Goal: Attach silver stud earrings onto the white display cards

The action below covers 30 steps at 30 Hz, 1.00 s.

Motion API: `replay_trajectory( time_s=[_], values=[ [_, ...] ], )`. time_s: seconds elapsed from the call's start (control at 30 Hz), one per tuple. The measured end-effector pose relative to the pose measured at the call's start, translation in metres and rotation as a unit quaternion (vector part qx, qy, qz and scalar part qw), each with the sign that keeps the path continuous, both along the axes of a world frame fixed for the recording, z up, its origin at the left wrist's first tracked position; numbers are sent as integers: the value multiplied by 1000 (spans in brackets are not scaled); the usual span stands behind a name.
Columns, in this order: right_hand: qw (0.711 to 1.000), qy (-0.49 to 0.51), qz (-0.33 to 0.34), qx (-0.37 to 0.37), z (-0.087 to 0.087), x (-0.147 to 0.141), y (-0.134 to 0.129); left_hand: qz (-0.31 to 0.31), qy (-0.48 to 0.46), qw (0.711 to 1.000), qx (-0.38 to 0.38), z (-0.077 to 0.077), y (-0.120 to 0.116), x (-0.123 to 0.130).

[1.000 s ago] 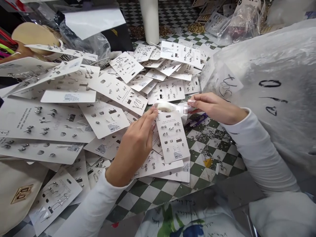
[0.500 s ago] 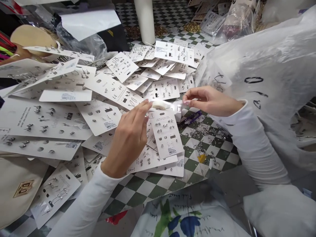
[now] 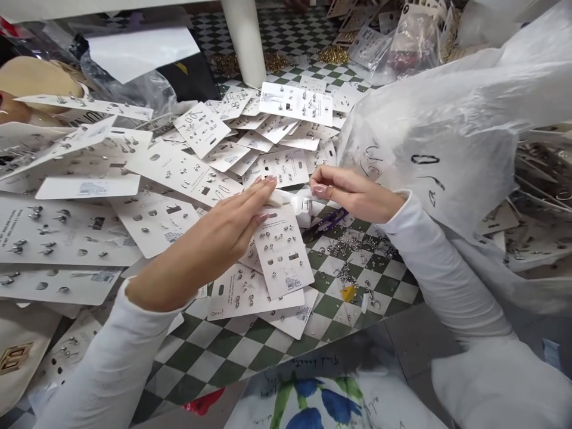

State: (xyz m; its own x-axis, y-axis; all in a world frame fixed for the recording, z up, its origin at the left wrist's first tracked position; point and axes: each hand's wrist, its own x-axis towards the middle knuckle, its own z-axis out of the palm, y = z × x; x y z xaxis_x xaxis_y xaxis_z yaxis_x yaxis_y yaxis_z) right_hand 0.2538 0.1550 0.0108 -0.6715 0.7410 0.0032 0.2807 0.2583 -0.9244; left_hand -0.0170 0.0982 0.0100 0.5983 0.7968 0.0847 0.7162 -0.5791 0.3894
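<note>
My left hand lies with its fingers stretched over a white tape dispenser, and its thumb rests near the top edge of an earring card. I cannot tell whether the left hand grips anything. My right hand pinches at the dispenser's far end, and the tape strip between them is hard to make out. Under both hands lies a heap of white cards with silver studs and barcode labels.
Purple-handled scissors and loose silver pieces lie on the checkered floor, with a small yellow tag among them. A large plastic bag rises at the right, and a white pole stands behind the cards.
My hands have come closer together, and the left hand now lies flatter over the dispenser. The view has shifted, and the plastic bag at the right shows cards behind it.
</note>
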Motion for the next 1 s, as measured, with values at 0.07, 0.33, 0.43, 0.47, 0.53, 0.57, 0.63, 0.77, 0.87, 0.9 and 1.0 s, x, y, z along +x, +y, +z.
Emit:
replay_trajectory(
  time_s=[0.07, 0.33, 0.43, 0.47, 0.53, 0.57, 0.63, 0.77, 0.87, 0.9, 1.0],
  values=[
    [1000, 13, -1, -14, 0, 1, 0, 4, -7, 1000, 9, 0, -1, 0],
    [994, 12, -77, -70, 3, 9, -2, -37, 48, 990, 124, -3, -5, 8],
    [992, 21, -91, -83, 3, 8, -4, -36, 44, 985, 163, -6, -3, 5],
    [992, 19, -88, -85, 3, 7, -4, -37, 40, 983, 176, -7, -2, 4],
    [993, 10, -83, -88, 2, 6, -4, -40, 38, 978, 199, -8, -1, 3],
    [993, 5, -83, -89, 1, 5, -4, -40, 39, 976, 208, -8, -1, 4],
    [992, 3, -87, -95, 0, 4, -4, -41, 41, 974, 221, -9, -1, 5],
    [988, 19, -108, -105, -3, 3, -5, -43, 41, 971, 234, -11, -2, 9],
    [987, 25, -113, -111, -4, 2, -6, -45, 34, 968, 244, -13, -2, 9],
    [987, 27, -111, -113, -4, 1, -6, -43, 32, 967, 248, -14, -2, 8],
    [987, 36, -109, -112, -4, -1, -8, -25, 33, 963, 265, -17, 1, 5]
  ],
)
